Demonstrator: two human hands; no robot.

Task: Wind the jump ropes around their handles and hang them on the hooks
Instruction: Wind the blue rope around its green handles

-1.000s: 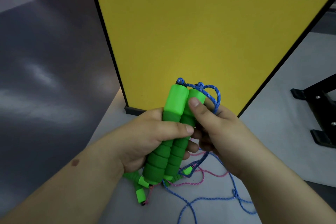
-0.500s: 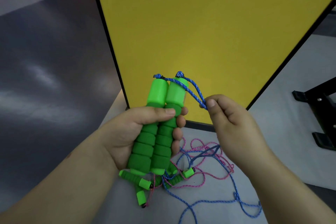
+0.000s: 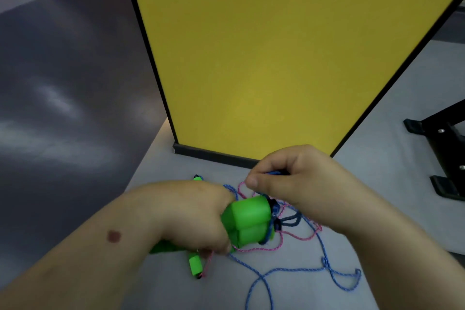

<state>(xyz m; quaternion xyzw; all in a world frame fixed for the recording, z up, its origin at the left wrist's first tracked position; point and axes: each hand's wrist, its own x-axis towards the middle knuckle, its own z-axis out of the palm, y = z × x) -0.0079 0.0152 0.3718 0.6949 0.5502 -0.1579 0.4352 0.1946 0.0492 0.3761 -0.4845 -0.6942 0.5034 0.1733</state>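
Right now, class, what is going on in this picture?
A person is winding a jump rope. The left hand grips a pair of green handles held together, and the right hand pinches the blue cord by their ends. Most of the cord lies loose on the grey surface, tangled with a pink cord. Nothing is hung yet.

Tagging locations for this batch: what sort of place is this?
Probably a gym or sports storage corner: jump ropes tangled on a grey floor, a yellow partition panel, and a black equipment stand.
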